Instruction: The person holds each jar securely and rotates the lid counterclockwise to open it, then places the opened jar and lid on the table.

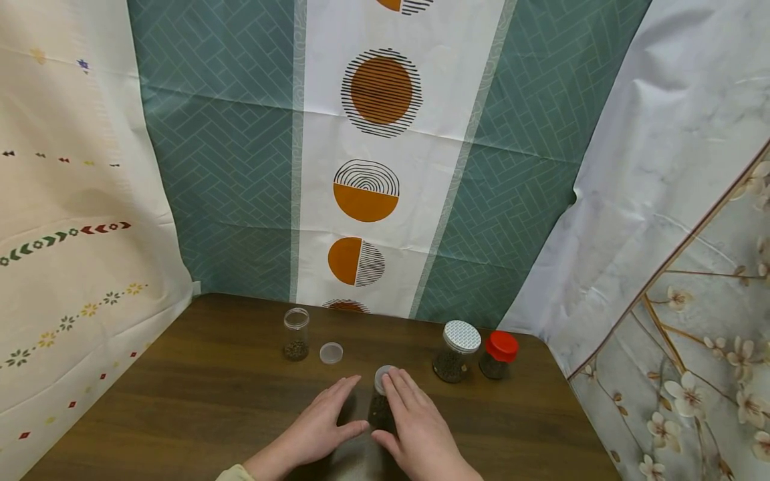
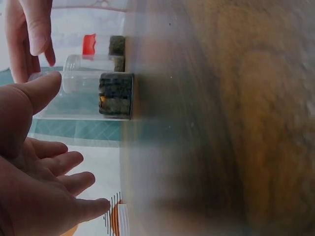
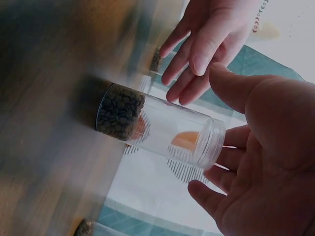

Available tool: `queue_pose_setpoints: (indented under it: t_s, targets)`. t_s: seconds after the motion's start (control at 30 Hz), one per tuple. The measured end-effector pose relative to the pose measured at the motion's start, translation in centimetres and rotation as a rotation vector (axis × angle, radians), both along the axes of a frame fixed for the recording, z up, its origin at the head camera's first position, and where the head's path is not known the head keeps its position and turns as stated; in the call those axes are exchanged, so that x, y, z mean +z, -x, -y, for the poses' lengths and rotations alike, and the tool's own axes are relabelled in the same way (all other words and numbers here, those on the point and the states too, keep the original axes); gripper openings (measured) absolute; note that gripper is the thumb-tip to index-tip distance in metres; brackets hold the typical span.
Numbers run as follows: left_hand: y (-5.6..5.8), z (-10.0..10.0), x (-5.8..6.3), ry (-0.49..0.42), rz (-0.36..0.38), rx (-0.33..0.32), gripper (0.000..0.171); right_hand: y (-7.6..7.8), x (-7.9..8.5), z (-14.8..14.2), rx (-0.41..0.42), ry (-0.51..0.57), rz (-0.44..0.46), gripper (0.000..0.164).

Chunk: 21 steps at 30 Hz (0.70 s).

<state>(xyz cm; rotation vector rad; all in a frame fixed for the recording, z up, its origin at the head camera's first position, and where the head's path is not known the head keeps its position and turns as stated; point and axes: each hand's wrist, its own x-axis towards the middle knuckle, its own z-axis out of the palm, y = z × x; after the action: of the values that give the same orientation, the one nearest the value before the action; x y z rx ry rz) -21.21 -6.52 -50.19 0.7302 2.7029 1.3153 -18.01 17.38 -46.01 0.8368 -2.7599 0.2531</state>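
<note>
A clear, capped jar [image 1: 380, 404] stands upright on the wooden table between both hands, its lower part filled with dark, pebble-like pieces [image 3: 119, 112]. Its clear lid [image 3: 211, 145] is on top. My right hand [image 1: 418, 421] is beside it, fingers extended and overlapping the lid in the head view; the right wrist view has them loosely spread around the lid end. To the jar's left, my left hand [image 1: 321, 427] has its fingers stretched forward and its thumb pointing at the jar. In the left wrist view that thumb [image 2: 47, 91] overlaps the jar's upper part.
Farther left stands an uncapped clear jar [image 1: 296, 336] with pieces at its bottom, a loose clear lid [image 1: 331, 353] lying next to it. At the right are a jar with a white patterned lid [image 1: 462, 336] and a red-lidded jar [image 1: 500, 347]. Curtains [image 1: 222, 167] hang behind the table.
</note>
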Motion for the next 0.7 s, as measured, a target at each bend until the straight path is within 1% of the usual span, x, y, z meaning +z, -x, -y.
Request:
queue_pose_setpoints:
  t_s: [0.3, 0.47, 0.7]
  targets:
    - [-0.2, 0.1, 0.1, -0.012, -0.001, 0.000, 0.083, 0.1, -0.2, 1.0, 0.022, -0.023, 0.016, 0.087]
    - [-0.2, 0.2, -0.1, -0.006, -0.011, 0.002, 0.081, 0.0, -0.1, 1.4, 0.035, -0.039, 0.035, 0.087]
    - [0.1, 0.3, -0.3, 0.000, -0.018, -0.014, 0.078, -0.1, -0.1, 2.0, 0.071, -0.051, 0.022, 0.086]
